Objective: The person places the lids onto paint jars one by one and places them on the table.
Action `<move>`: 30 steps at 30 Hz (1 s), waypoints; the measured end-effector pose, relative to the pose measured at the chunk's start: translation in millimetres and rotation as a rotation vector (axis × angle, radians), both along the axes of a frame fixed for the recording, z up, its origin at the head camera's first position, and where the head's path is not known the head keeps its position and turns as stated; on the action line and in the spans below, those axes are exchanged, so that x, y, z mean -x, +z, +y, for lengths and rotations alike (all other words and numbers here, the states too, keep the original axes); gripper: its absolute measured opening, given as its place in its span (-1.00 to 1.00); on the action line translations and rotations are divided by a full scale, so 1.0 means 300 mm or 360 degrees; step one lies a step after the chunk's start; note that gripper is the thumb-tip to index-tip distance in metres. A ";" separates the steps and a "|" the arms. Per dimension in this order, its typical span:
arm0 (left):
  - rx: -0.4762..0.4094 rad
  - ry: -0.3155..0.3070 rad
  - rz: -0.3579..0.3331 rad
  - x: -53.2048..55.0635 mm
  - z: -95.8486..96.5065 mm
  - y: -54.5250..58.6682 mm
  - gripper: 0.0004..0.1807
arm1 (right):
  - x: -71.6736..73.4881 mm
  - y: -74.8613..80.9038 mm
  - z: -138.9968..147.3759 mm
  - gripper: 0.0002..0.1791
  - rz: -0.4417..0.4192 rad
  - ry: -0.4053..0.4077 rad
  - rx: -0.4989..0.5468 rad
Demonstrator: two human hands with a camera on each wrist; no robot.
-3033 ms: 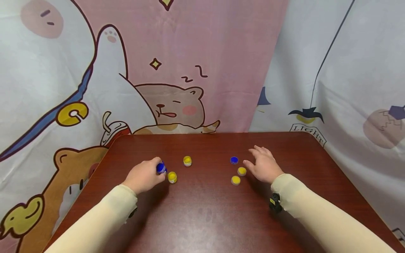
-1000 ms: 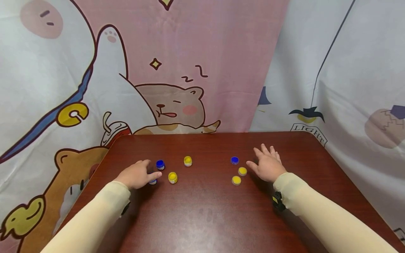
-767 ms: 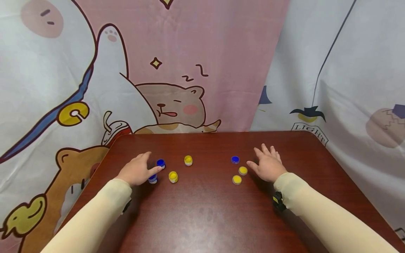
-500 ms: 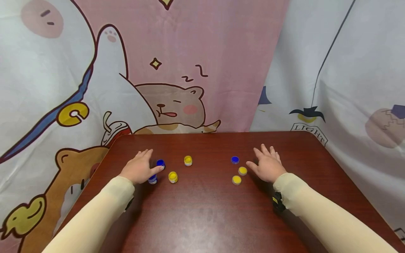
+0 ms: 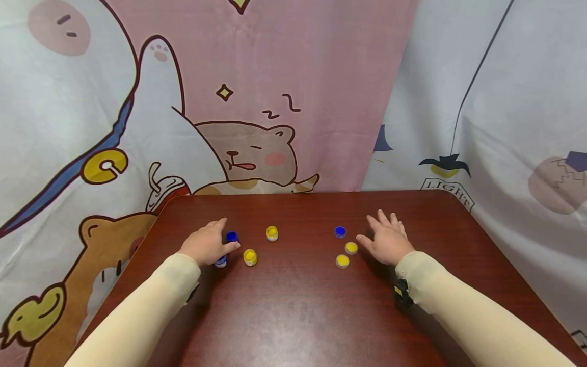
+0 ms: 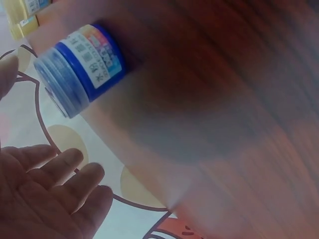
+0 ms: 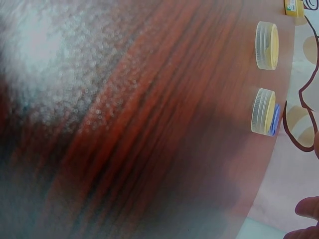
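Note:
My left hand (image 5: 206,244) hovers with fingers extended and thumb apart, holding nothing. Under its thumb stands a blue paint jar (image 5: 221,262), partly hidden in the head view; up close, this blue jar (image 6: 94,57) seems to have a clear lid on. Just beyond the thumb sits an uncovered blue paint jar (image 5: 232,237). Two uncovered yellow paint jars, one nearer (image 5: 249,257) and one farther (image 5: 272,234), are to the right. My right hand (image 5: 387,240) has its fingers spread beside a yellow lid (image 5: 351,248), a second yellow lid (image 5: 342,261) and a blue lid (image 5: 340,232).
Everything stands on a dark red-brown wooden table (image 5: 293,316). A cartoon-printed curtain (image 5: 330,102) hangs right behind its far edge. A wide stretch of tabletop lies between the jars and the lids.
Three seconds ago my left hand gripped the farther blue jar; it has let go and drawn left. Lately it has shifted slightly right. My right hand has spread its fingers and moved slightly right.

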State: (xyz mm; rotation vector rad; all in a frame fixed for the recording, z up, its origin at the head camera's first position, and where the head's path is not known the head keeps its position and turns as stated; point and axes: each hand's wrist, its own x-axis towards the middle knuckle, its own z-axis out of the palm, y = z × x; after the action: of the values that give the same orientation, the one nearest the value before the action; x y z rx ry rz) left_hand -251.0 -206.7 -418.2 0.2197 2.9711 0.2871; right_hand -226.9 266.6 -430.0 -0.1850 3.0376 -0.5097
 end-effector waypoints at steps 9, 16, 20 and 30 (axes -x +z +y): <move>0.0049 0.0001 -0.0064 0.025 0.029 -0.014 -0.01 | 0.001 -0.005 0.000 -0.10 0.0001 0.0004 0.0007; 0.0108 0.0000 -0.0073 0.036 0.047 -0.016 -0.12 | -0.005 -0.004 0.000 -0.11 0.0002 0.0001 0.0020; 0.0107 0.0012 -0.0085 0.037 0.051 -0.016 -0.16 | -0.007 -0.003 0.000 -0.12 0.0006 0.0002 0.0018; 0.0103 0.0002 -0.0082 0.043 0.060 -0.021 -0.21 | -0.010 -0.006 0.002 -0.12 0.0017 0.0001 0.0027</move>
State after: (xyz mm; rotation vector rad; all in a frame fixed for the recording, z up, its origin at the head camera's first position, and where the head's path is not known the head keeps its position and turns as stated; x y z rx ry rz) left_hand -264.0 -188.7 -424.7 0.1993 2.9241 0.1930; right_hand -223.7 267.3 -432.0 -0.1898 3.0442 -0.5368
